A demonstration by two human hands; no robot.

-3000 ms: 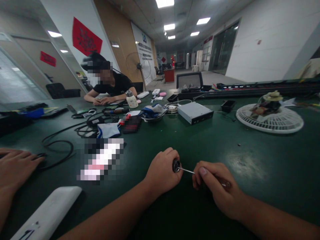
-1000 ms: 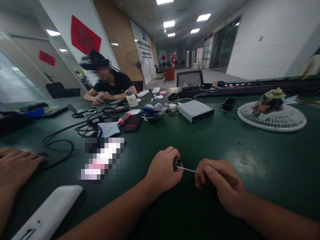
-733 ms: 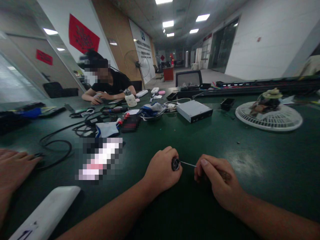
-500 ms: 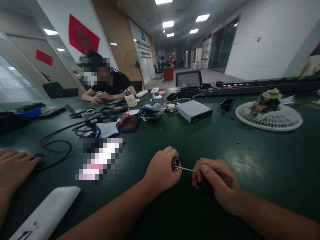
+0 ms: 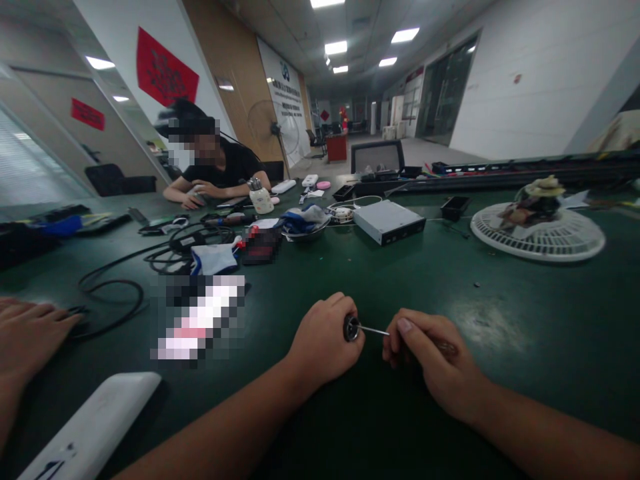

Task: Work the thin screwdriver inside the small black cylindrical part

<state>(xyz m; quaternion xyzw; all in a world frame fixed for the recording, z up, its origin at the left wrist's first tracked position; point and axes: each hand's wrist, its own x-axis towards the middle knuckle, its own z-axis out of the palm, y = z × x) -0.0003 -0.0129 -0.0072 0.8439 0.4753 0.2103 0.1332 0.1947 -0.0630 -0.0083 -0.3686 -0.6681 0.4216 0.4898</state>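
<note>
My left hand (image 5: 327, 337) is wrapped around a small dark cylindrical part, its round hollow end (image 5: 352, 328) facing right. The rest of that part is hidden in the fist. In my right hand (image 5: 433, 353) is a screwdriver (image 5: 374, 331), its thin metal shaft pointing left and a bit of brownish handle showing behind the fingers. The shaft's tip reaches the opening of the dark part; how deep it goes I cannot tell. Both hands are low over the green table (image 5: 400, 280).
Another person's hand (image 5: 35, 333) rests at the left edge, near a black cable (image 5: 137, 313). A white casing (image 5: 95, 427) lies at front left, a lit phone-like screen (image 5: 205, 320) beyond it. Farther back are a grey disc drive (image 5: 389, 221), a white fan grille (image 5: 537, 243) and a seated person (image 5: 225, 167).
My right hand has shifted slightly up, and the screwdriver's shaft has a flatter angle against the opening. My left hand stays put around the dark part.
</note>
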